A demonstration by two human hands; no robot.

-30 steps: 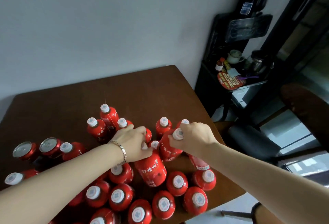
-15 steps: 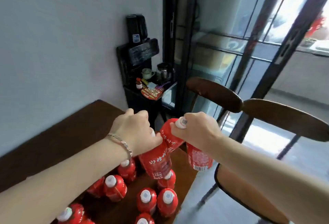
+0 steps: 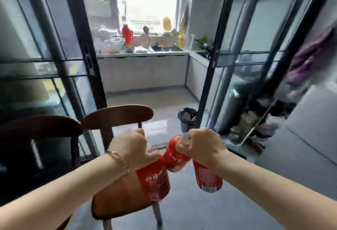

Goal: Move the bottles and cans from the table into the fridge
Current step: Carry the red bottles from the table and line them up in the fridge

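A dark wooden chair (image 3: pixel 116 114) stands behind the left hand (image 3: pixel 131 147), whose fingers are curled tight round the top of a red plastic bottle with white lettering (image 3: pixel 155 180) that hangs over the chair seat. Close against it, a second red bottle (image 3: pixel 175 158) tilts from the right hand (image 3: pixel 202 147), its pale cap pinched by curled fingers. A third red bottle with a barcode (image 3: pixel 207 176) hangs below that fist (top hidden), above the grey floor (image 3: pixel 237 211).
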